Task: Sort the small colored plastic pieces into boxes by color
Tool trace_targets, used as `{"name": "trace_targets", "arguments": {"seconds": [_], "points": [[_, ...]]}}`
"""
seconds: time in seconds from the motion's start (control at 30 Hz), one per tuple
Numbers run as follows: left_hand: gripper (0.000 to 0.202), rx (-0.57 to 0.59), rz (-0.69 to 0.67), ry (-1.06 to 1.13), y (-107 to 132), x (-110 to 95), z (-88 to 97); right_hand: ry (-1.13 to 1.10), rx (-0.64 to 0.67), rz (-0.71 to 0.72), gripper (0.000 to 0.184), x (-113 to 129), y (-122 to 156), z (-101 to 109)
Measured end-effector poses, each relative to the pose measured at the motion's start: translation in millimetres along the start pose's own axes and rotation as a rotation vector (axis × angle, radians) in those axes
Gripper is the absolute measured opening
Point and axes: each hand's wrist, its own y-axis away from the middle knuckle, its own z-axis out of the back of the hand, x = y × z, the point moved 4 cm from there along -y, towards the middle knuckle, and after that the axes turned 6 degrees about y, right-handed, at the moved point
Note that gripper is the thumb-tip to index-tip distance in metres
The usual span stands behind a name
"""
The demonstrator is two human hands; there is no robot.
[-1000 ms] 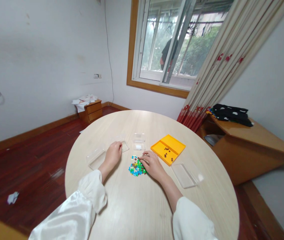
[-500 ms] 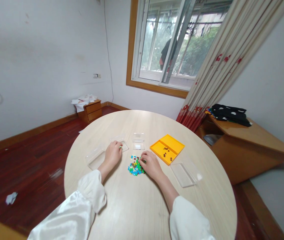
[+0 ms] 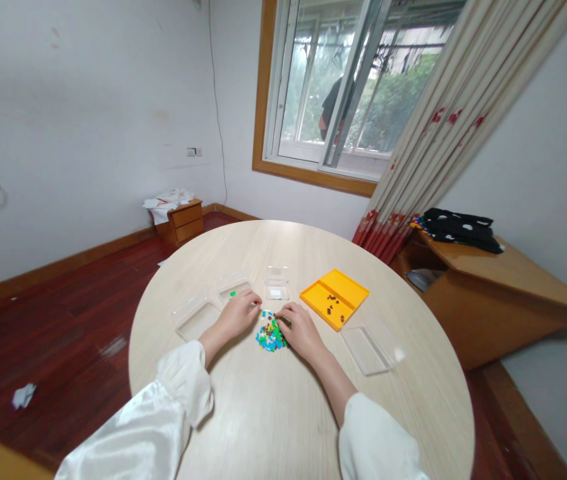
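A heap of small coloured toy bricks (image 3: 269,337), in blue, green, yellow, white and brown, lies on the round table between my hands. My left hand (image 3: 236,317) is just left of the heap, fingers apart and nothing visible in them. Behind it, a small clear box (image 3: 227,285) holds a green brick (image 3: 233,294). At the heap's right edge, my right hand (image 3: 302,328) is closed in a pinch, with what looks like a small brown brick (image 3: 276,315) at its fingertips. Several brown bricks (image 3: 331,309) lie in the open yellow case (image 3: 350,285).
Around the heap on the pale round table (image 3: 263,413) stand a clear box (image 3: 198,323) at left, a small lidded clear box (image 3: 277,293) at the back and another clear box (image 3: 367,350) at right. A wooden cabinet (image 3: 503,287) stands beyond the table's right edge.
My left hand has moved right, from the small clear box towards the heap. The green brick that was at its fingertips now lies in that box. My right hand has lifted slightly at the heap.
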Motion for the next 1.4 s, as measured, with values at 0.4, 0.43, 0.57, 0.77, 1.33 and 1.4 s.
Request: {"name": "trace_targets", "arguments": {"seconds": [0.4, 0.43, 0.57, 0.77, 1.33, 1.4], "points": [[0.014, 0.130, 0.002, -0.001, 1, -8, -3.1, 0.016, 0.025, -0.029, 0.011, 2, -1, 3], [0.015, 0.133, -0.002, 0.004, 1, -8, -3.3, 0.025, 0.030, -0.035, 0.010, 3, -1, 3], [0.014, 0.180, -0.013, 0.006, 2, -8, -6.3, 0.043, 0.058, -0.045, 0.007, 4, -1, 4], [0.016, 0.288, -0.020, 0.001, 3, -7, -12.8, 0.059, 0.074, -0.067, 0.006, 7, -2, 4], [0.016, 0.281, 0.014, -0.025, 2, -3, -15.5, 0.231, 0.100, -0.041, 0.013, 5, -2, -1], [0.016, 0.280, 0.007, -0.017, 2, -2, -15.8, 0.221, 0.096, -0.034, 0.013, 5, -2, -1]]}}
